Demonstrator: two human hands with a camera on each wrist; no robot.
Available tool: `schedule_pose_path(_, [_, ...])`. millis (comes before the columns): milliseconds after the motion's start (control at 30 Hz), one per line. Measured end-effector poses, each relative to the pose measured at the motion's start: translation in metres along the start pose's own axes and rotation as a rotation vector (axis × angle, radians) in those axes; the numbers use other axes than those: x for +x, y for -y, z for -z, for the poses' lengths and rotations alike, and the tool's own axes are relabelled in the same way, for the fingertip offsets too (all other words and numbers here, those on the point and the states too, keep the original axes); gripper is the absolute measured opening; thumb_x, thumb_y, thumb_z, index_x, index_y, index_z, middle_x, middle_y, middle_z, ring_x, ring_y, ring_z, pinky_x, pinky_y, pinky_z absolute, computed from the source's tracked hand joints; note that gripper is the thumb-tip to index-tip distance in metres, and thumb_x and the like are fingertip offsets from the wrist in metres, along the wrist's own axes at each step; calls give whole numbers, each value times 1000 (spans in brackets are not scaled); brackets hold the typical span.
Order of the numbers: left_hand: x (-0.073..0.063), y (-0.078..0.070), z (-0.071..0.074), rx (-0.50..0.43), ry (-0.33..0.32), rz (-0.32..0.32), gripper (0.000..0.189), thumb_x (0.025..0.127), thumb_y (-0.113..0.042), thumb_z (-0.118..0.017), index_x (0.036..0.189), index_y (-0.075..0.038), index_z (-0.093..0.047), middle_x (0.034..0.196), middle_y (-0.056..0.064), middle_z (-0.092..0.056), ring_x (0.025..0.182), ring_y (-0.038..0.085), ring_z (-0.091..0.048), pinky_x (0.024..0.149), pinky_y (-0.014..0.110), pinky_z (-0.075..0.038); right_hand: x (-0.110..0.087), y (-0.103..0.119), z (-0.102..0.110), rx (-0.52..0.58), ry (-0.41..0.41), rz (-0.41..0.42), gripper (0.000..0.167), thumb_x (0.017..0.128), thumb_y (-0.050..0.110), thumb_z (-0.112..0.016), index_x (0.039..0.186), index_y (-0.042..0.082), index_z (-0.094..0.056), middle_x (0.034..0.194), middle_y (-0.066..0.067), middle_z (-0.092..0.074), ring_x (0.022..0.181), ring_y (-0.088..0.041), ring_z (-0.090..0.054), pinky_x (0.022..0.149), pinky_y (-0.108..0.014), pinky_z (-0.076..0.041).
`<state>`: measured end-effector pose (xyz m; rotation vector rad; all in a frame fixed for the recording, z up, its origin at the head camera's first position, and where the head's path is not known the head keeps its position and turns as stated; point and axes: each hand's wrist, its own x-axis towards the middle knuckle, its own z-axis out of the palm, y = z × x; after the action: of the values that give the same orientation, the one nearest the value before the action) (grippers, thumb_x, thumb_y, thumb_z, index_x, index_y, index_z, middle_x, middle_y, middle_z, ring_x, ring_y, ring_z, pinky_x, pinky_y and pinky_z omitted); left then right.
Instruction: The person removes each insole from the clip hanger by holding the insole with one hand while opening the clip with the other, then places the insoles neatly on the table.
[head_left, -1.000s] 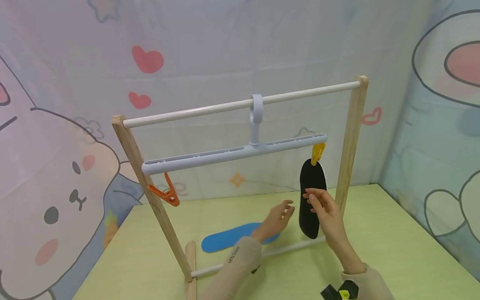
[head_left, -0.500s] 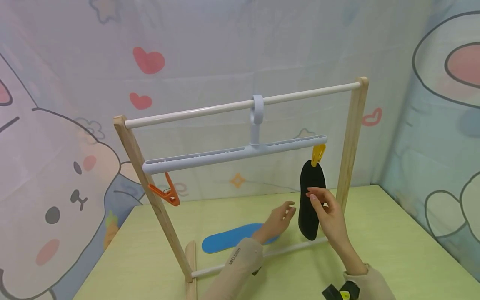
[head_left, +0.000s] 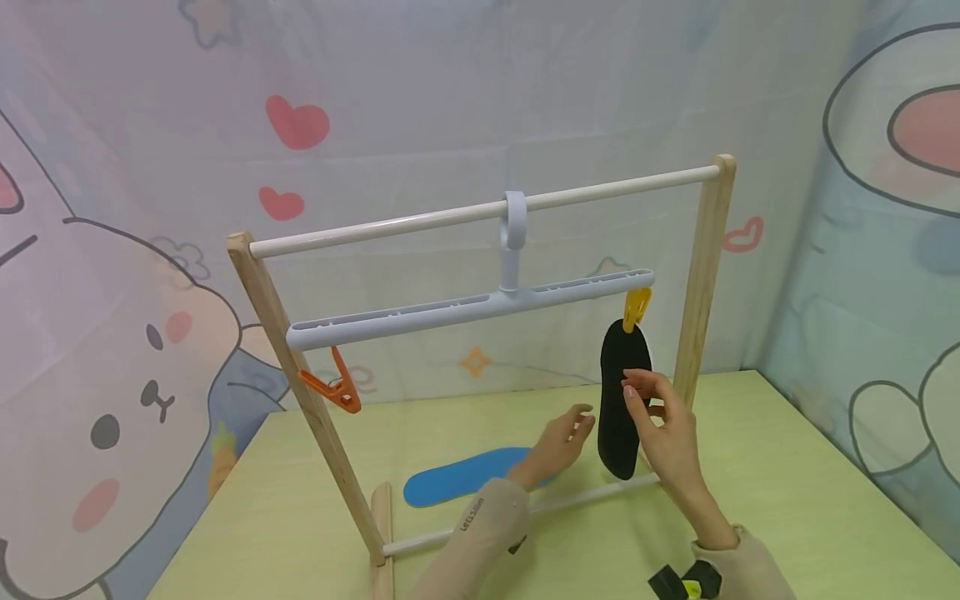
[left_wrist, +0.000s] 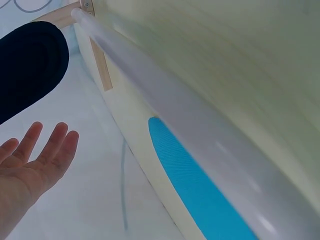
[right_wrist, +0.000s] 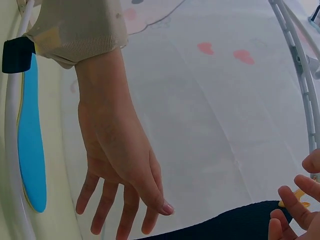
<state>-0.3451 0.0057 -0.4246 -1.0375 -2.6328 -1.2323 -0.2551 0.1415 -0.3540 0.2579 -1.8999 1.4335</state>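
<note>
A black insole (head_left: 619, 400) hangs upright from a yellow clip (head_left: 637, 307) at the right end of a white hanger (head_left: 465, 307). My right hand (head_left: 669, 427) is in front of the insole's right side, its fingers loosely bent and holding nothing. Left of the insole is my left hand (head_left: 558, 443), fingers loosely spread and apart from it. In the left wrist view the insole's rounded lower end (left_wrist: 30, 65) shows above the left fingers. A blue insole (head_left: 465, 477) lies flat on the table, partly hidden by the left wrist.
The hanger hooks over the top white bar (head_left: 420, 220) of a wooden-post rack (head_left: 701, 283). An orange clip (head_left: 341, 392) hangs at the hanger's left end. A lower white bar (head_left: 577, 500) runs close over the table (head_left: 810, 467). A printed cloth backdrop (head_left: 450, 100) stands behind.
My right hand has shifted slightly up and to the right along the black insole. My left hand has drifted a little to the right. The clips and the blue insole stay in place.
</note>
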Motion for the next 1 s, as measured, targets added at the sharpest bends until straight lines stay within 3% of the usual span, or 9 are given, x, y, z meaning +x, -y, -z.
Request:
schedule_pose_path(300, [0, 1, -3, 0, -24, -11, 39, 98, -30, -30, 125, -6, -43, 117, 16, -59, 94, 26, -62, 77, 29, -50, -1, 30, 3, -19, -37, 73, 21, 83, -7, -53, 104, -8, -57, 87, 28, -52, 80, 7, -49, 62, -10, -38])
schedule_pose_path(367, [0, 1, -3, 0, -23, -10, 39, 98, -30, -30, 125, -6, -43, 117, 16, -59, 94, 26, -62, 77, 29, -50, -1, 31, 3, -26, -43, 86, 21, 83, -7, -53, 104, -7, -57, 87, 20, -56, 80, 7, -48, 62, -10, -37])
schedule_pose_path(533, [0, -2, -2, -2, -23, 4, 38, 97, -31, -30, 124, -7, -43, 116, 15, -59, 93, 26, -62, 77, 28, -50, 1, 29, 2, -40, -48, 115, 22, 83, -7, -53, 104, -10, -56, 89, -16, -59, 81, 5, -48, 61, -10, -36])
schedule_pose_path(667, [0, -2, -1, -5, -12, 8, 38, 98, -30, -30, 124, -6, -43, 116, 15, -59, 95, 26, -62, 78, 28, -50, 2, 29, 1, -48, -46, 128, 22, 82, -7, -54, 104, -11, -56, 92, -23, -57, 81, 5, -47, 62, -9, -36])
schedule_pose_path(900, [0, -2, -2, -18, 0, 6, 38, 98, -30, -30, 124, -6, -43, 116, 14, -59, 95, 26, -62, 77, 27, -50, 11, -10, 1, -61, -42, 151, 25, 83, -2, -56, 108, -1, -58, 99, -16, -59, 85, 4, -45, 64, -10, -36])
schedule_pose_path(1000, [0, -1, -3, -32, 2, 12, 39, 98, -31, -29, 125, -5, -43, 117, 14, -59, 96, 26, -61, 78, 28, -50, 12, -10, 2, -75, -45, 166, 25, 83, -1, -56, 108, -1, -58, 101, -15, -59, 86, -1, -46, 64, -11, -36])
